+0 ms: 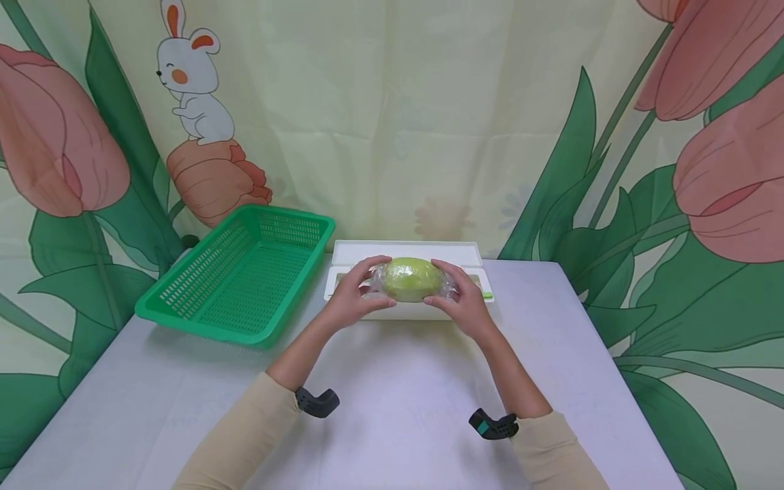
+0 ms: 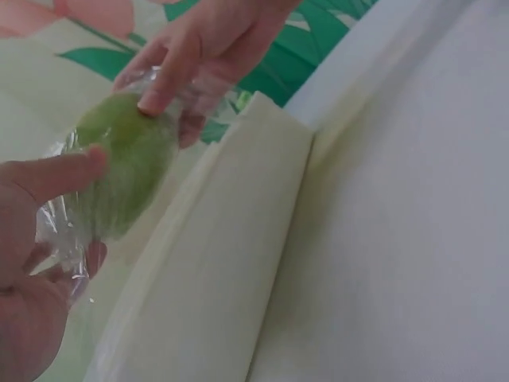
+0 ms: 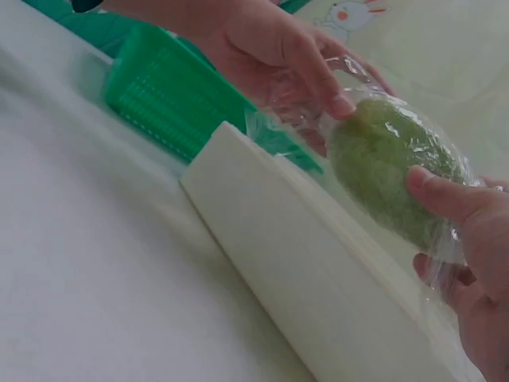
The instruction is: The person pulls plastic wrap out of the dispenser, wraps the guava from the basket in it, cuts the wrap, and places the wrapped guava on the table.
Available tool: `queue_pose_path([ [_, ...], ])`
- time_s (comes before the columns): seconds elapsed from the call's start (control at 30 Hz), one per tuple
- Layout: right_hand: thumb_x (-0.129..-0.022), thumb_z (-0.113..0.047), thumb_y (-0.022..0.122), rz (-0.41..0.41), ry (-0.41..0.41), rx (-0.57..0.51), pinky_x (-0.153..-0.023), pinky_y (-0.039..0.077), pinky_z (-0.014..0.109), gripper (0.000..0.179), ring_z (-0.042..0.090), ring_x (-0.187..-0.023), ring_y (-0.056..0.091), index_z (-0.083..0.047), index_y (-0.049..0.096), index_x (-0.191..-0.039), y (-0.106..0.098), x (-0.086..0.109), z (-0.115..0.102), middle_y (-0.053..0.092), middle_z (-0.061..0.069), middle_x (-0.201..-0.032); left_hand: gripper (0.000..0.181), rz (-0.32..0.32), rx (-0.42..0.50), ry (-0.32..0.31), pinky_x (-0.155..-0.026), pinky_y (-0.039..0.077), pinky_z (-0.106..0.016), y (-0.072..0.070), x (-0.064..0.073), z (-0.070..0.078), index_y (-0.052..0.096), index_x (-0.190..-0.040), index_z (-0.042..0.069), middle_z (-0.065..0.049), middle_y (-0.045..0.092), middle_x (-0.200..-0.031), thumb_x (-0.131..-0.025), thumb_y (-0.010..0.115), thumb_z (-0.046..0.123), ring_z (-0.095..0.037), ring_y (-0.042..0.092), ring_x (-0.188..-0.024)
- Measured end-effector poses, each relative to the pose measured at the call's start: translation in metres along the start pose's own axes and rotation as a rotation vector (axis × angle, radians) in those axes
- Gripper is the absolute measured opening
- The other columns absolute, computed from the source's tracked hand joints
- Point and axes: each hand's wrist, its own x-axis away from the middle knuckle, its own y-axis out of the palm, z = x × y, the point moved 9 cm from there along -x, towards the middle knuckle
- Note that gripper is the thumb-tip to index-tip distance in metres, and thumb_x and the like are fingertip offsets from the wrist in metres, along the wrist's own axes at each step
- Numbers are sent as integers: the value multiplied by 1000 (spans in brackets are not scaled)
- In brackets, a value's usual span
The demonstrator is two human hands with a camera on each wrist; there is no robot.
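A green oval fruit (image 1: 410, 278), perhaps a mango, is wrapped in clear plastic film (image 3: 433, 306) that bunches loosely at both ends. My left hand (image 1: 353, 295) grips its left end, thumb in front and fingers behind. At the other end my right hand (image 1: 467, 303) holds it the same way. Both wrist views show the thumbs pressing on the wrapped skin. Behind and below the fruit stands a long white box (image 1: 404, 312) with its lid (image 1: 407, 252) raised at the back. Hands and fruit hide most of the box's inside.
A green plastic basket (image 1: 248, 338) with perforated walls stands on the left of the table. A small bright green piece (image 1: 488, 295) shows at the box's right end. The white-covered table (image 1: 404, 408) ends at a printed curtain (image 1: 392, 136) behind.
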Motion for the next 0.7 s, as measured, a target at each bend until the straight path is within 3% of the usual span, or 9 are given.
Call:
queue_pose_path([
  [0.2, -84, -13, 75, -11, 69, -26, -87, 57, 31, 71, 30, -115, 56, -17, 41, -145, -2, 1, -6, 45, 15, -143, 69, 54, -8, -5, -94, 55, -39, -3, 0, -6, 50, -137, 22, -7, 50, -135, -76, 81, 7, -33, 59, -120],
  [0.37, -84, -12, 75, 4, 46, -29, -71, 52, 14, 63, 24, -100, 56, -13, 47, -140, -4, -1, -11, 49, 16, -141, 66, 72, 17, 17, -91, 56, -36, -5, -2, -2, 53, -135, 20, -8, 54, -130, -76, 80, 5, -34, 60, -119],
  [0.7, -84, -12, 75, 10, 20, -17, -71, 52, 12, 64, 26, -101, 59, -13, 47, -141, -9, 0, -21, 51, 16, -137, 66, 76, 29, 8, -90, 56, -34, -9, -3, 7, 53, -134, 23, -5, 54, -129, -76, 81, 9, -29, 60, -119],
])
